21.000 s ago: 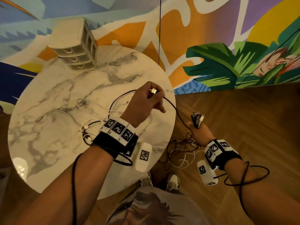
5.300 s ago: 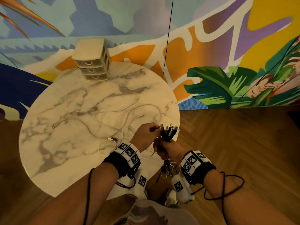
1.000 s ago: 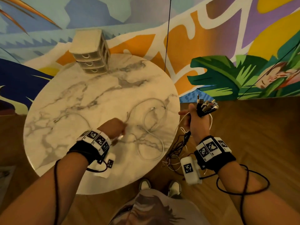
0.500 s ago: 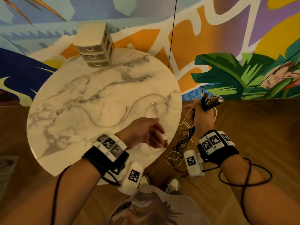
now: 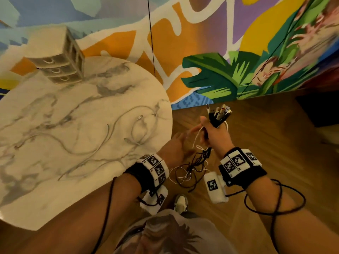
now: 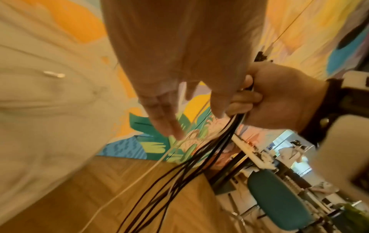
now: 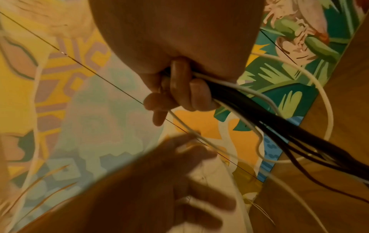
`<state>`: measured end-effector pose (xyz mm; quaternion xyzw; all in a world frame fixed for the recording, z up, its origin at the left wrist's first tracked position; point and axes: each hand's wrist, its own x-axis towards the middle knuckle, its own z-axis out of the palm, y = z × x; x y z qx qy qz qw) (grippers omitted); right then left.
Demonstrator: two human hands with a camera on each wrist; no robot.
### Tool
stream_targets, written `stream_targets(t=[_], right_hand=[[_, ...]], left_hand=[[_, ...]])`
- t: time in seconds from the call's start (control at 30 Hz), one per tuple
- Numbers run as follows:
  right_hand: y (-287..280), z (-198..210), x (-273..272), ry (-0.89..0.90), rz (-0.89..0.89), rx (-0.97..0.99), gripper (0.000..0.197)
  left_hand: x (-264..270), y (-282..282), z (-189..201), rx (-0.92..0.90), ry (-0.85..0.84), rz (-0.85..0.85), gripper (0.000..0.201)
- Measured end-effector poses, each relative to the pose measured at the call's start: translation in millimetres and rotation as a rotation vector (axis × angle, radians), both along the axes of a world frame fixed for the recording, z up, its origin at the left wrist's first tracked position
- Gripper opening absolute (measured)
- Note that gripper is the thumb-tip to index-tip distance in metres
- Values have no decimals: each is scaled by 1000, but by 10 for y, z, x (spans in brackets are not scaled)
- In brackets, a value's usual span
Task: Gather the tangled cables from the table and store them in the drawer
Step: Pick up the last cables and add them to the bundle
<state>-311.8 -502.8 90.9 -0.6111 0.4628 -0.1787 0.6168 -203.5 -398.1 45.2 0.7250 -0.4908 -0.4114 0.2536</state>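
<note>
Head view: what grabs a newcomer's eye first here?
The right hand, held off the table's right edge, grips a bundle of cables with plugs fanned upward and black and white tails dangling toward the wooden floor. The left hand reaches toward it, fingers extended. Pale cables lie looped on the round marble table, and a small drawer unit sits at its far edge against the bright mural.

Right hand (image 5: 213,136) raised in front of the body, fingers (image 7: 199,94) curled into a fist around a bundle of cables (image 5: 218,114), wrist banded with a marker cuff. Left hand (image 5: 176,147) reaches across toward the right, fingers (image 6: 165,119) extended and loosely spread, just beside the fist; both forearms angle inward
</note>
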Motion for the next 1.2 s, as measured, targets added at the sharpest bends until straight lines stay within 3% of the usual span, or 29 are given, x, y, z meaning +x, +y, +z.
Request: stream_targets(t=[0.1, 0.13, 0.17, 0.33, 0.4, 0.47, 0.57, 0.63, 0.7, 0.8, 0.87, 0.97, 1.07, 1.17, 1.2], right_hand=[[8, 24, -50, -49, 8, -11, 45], [-15, 23, -75, -45, -13, -36, 46], [-45, 21, -108, -20, -33, -67, 46], [-183, 41, -309, -56, -173, -89, 41], [-217, 63, -353, -59, -193, -118, 44], [-251, 78, -380, -69, -183, -122, 48], [-248, 144, -364, -78, -166, -105, 55], [-260, 169, -326, -115, -172, -106, 53], [-289, 231, -284, -145, -139, -151, 51], [-337, 334, -243, -177, -65, -225, 52], [-378, 401, -253, -214, -52, -198, 48], [-462, 404, -265, -300, -11, -104, 41], [-442, 241, -282, -292, 183, -71, 32], [-302, -11, -222, -200, 289, -68, 5], [-289, -103, -185, -145, 269, -102, 10]], left_hand=[[-52, -243, 180, -13, 98, 60, 19], [-33, -257, 165, -9, 165, 115, 14], [14, -236, 122, -12, 177, 147, 16], [389, -87, -292, 71, -135, 92, 14], [493, -66, -401, 190, -263, 98, 31], [482, -145, -358, 224, -284, 134, 50], [240, -417, -6, -12, -193, 5, 59], [-6, -601, 296, -175, -46, -132, 58], [-201, -733, 539, -227, 84, -212, 52], [-314, -834, 700, -360, 118, -256, 34], [-368, -891, 762, -365, 209, -182, 24], [-435, -975, 863, -269, 547, 56, 10], [-293, -1054, 942, -221, 510, 282, 30], [-204, -1039, 1095, -290, 470, 200, 47], [-205, -1047, 1125, -307, 379, 134, 51]])
